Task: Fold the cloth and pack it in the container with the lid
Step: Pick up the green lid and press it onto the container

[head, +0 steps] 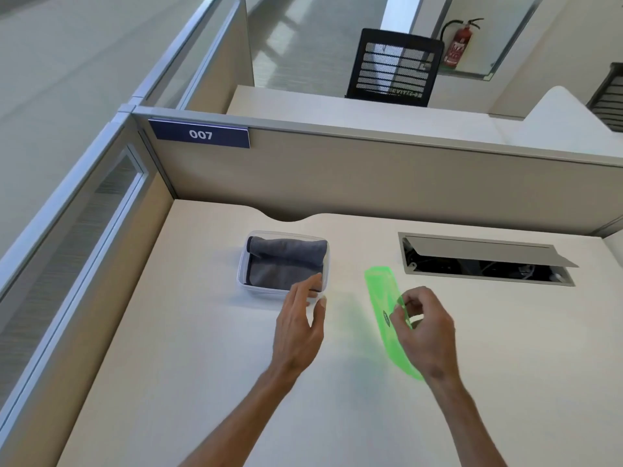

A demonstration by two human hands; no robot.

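The right hand [423, 328] pinches the green lid [382, 301], tilted on edge, long axis running near to far. The left hand [300, 326], fingers spread, touches the tub's [243, 267] near rim. Inside lies the folded grey cloth [286, 264], long axis left-right.

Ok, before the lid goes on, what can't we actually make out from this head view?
- Lid: the right hand covers its near part, and the grip is partly hidden.
- Lid label: too small to read.
- Container: the near right corner is behind the left hand, so contact is unclear.
- Cloth: only its top shows.
- Cable hatch: the inside is dark.
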